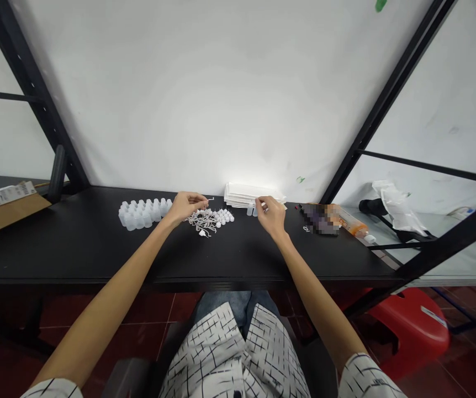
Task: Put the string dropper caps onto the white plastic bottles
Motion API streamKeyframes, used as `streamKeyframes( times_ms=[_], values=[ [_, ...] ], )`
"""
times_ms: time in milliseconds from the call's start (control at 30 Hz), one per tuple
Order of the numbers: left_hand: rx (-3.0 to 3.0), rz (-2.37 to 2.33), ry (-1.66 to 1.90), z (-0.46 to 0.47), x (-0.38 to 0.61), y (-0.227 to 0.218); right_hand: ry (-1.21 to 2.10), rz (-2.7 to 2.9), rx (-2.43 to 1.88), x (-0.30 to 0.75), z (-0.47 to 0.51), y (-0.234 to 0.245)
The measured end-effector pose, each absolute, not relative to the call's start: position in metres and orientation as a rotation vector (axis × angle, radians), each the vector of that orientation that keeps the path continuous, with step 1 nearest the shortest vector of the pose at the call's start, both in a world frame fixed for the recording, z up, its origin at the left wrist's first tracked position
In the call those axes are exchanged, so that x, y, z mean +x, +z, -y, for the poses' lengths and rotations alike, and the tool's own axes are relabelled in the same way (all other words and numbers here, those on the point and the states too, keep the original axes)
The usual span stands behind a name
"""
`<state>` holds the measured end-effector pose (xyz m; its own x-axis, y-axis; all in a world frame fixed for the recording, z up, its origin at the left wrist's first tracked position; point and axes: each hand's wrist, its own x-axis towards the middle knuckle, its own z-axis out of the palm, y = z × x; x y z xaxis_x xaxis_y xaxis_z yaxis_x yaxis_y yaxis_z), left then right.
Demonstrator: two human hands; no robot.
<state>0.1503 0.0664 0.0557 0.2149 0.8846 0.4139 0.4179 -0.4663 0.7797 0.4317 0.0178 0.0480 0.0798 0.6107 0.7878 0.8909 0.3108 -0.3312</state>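
Note:
My left hand (pixel 188 207) is pinched on a small pale piece with a thin stem (pixel 210 199), held just above the heap on the black table. In the heap are grey, curved, tube-like pieces (pixel 205 221) and, at its right, small white caps (pixel 223 216). Left of my left hand, translucent white bottles (pixel 142 213) stand upright in close rows. My right hand (pixel 271 214) has its fingertips drawn together beside small translucent bottles (pixel 250 210). Whatever those fingertips hold is too small or hidden to make out.
A stack of flat white packs (pixel 250 193) lies against the wall. At the right are a blurred dark item (pixel 321 219) and an orange-labelled bottle (pixel 352 224). A cardboard box (pixel 10 207) sits far left. Black frame posts (pixel 362 130) flank the table; a red stool (pixel 416 326) stands below right.

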Motion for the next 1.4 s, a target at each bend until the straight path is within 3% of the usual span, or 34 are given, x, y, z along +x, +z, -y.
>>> streamKeyframes(
  times_ms=[300, 633, 1033, 1267, 1400],
  values=[
    [1.739, -0.851, 1.240, -0.058, 0.163, 0.057, 0.353, 1.871, -1.093, 0.356, -0.031, 0.048],
    [1.793, -0.815, 1.178, -0.054, 0.177, 0.048, 0.530, 1.848, -1.050, 0.354, -0.019, 0.031],
    [1.961, -0.798, 1.176, -0.053, 0.182, 0.049, 0.369, 1.885, -1.201, 0.355, -0.022, 0.031],
    [2.534, -1.608, 1.341, -0.070, 0.112, 0.064, 0.198, 1.809, -1.316, 0.369, -0.023, 0.037],
    [2.525, -2.030, 1.177, -0.075, 0.079, 0.066, -0.005, 1.867, -1.327, 0.374, -0.023, 0.036]
  ],
)
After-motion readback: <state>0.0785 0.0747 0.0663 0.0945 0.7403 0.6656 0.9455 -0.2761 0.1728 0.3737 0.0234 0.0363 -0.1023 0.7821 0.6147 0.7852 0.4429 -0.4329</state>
